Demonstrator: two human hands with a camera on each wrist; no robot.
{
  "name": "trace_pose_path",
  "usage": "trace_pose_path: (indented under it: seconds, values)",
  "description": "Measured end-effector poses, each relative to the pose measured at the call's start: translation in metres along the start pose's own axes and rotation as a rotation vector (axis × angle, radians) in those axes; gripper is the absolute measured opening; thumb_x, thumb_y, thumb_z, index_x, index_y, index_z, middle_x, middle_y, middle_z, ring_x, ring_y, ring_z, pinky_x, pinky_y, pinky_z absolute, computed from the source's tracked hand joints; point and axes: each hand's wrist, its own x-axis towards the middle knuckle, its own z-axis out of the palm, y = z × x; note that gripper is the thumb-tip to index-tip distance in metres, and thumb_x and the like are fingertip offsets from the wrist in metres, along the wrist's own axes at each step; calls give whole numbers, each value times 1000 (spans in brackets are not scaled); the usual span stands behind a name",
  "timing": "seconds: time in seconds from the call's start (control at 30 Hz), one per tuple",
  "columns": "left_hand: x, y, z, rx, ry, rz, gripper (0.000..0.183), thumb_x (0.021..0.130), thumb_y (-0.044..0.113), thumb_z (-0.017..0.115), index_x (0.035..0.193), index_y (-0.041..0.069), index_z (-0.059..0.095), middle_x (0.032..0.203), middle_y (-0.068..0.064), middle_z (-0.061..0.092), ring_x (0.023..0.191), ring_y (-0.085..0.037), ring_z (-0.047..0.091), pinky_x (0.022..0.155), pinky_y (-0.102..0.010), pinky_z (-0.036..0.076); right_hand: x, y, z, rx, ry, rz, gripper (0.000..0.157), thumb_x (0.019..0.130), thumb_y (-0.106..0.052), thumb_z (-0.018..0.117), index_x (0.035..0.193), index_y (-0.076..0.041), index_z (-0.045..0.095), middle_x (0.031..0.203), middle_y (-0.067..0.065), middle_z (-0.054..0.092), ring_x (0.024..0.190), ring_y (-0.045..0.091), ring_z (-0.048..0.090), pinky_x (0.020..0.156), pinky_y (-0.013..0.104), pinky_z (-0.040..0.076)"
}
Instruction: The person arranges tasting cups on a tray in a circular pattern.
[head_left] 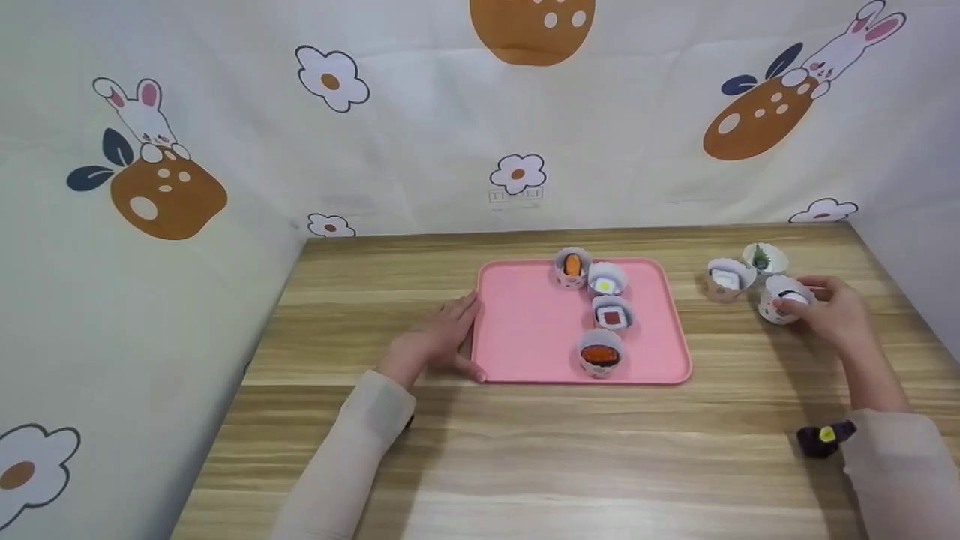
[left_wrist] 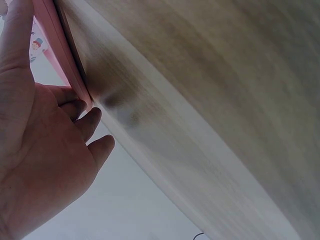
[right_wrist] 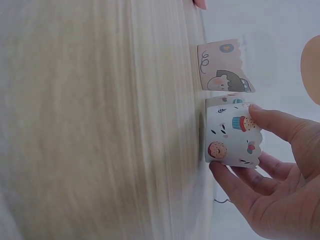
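We are seeing the right hand point(head_left: 836, 311) pinching a paper cup point(head_left: 775, 304) right of the pink tray point(head_left: 525, 322). The head view is showing a black-and-white piece point(head_left: 792, 298) inside; only the right wrist view is giving us the printed doughnut point(right_wrist: 217, 149). The left hand point(head_left: 442, 334) is lying loosely against the tray's left edge, its palm showing only at the left wrist. Four filled cups point(head_left: 600, 354) are standing on the tray.

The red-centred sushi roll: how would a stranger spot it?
On the wooden table, find the pink tray. Of its four paper cups, check the second from the near edge. Only this sushi roll has a square red centre framed in white.
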Motion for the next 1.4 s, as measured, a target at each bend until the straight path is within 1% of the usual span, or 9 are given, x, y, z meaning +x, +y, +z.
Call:
trace_pose_path:
  seconds: [0.3, 0.53, 0.87, 1.0, 1.07, 1.13, 1.2, 1.27, 1.4]
  values:
    - [0, 1, -1, -3, 5, 29, 127, 74, 60, 79, 161, 9, 3, 170, -7, -3, 158, -28, 2, 129, -48, 9, -8, -3, -3, -42, 23, -83, 73, 95, -34, 65, 142, 15, 38, 141, 42, 43, 128, 53, 42, 76, 16, 32]
    - [1, 2, -2, -12, -7, 24, 127, 74, 60, 79, 161, 9, 2, 170, -7, -5, 157, -28, 0, 129, -48, 7, -16, -10, -4, -29, 19, -99, 72, 95, -34, 65, 142, 14, 38, 138, 43, 45, 126, 54, 43, 76, 17, 33]
    - [0, 2, -3, -4, -7, 15, 127, 74, 61, 78, 161, 10, 2, 170, -6, -5, 158, -27, 1, 129, -48, 7, -26, -20, -2, -8, 4, -139, 71, 95, -32, 67, 141, 15, 40, 134, 43, 49, 121, 53, 46, 65, 1, 37]
    - [0, 1, -2, -1, -3, 7, 127, 73, 62, 78, 161, 11, 2, 170, -5, -5, 158, -26, 0, 129, -46, 7, -31, -26, 1, 14, -14, -160, 71, 94, -31, 68, 141, 14, 41, 133, 42, 49, 119, 51, 47, 64, 2, 42]
    - [0, 1, -1, 3, 0, 8, 128, 73, 62, 78, 161, 10, 2, 170, -6, -5, 158, -26, 1, 129, -46, 7, -33, -28, 2, 13, -19, -170, 70, 94, -31, 69, 140, 14, 42, 132, 41, 51, 113, 42, 53, 64, 3, 44]
    - [0, 0, 0, 27, 3, 17, 127, 73, 63, 77, 161, 10, 3, 170, -6, -4, 158, -26, 1, 130, -46, 7, -36, -31, 3, 34, -27, -173, 70, 93, -30, 70, 140, 13, 42, 132, 39, 51, 103, 20, 59, 65, 5, 48]
    - [0, 0, 0, 52, 4, 24, 127, 74, 64, 77, 161, 9, 3, 170, -7, -3, 158, -25, 2, 130, -45, 7, -38, -34, 5, 57, -37, -175, 69, 93, -28, 71, 140, 13, 41, 132, 38, 50, 94, -2, 55, 66, 7, 52]
    - [0, 1, 0, 79, 5, 26, 127, 74, 66, 75, 161, 9, 3, 170, -7, -2, 158, -24, 2, 130, -44, 7, -40, -37, 7, 78, -48, -177, 70, 93, -27, 71, 140, 14, 40, 132, 36, 49, 87, -18, 45, 67, 8, 54]
    - [0, 1, -1, 94, 5, 19, 127, 74, 67, 74, 161, 9, 3, 170, -6, -2, 158, -24, 2, 130, -43, 8, -42, -43, 11, 75, -53, -194, 68, 93, -26, 71, 139, 13, 41, 131, 35, 50, 86, -18, 45, 68, 7, 54]
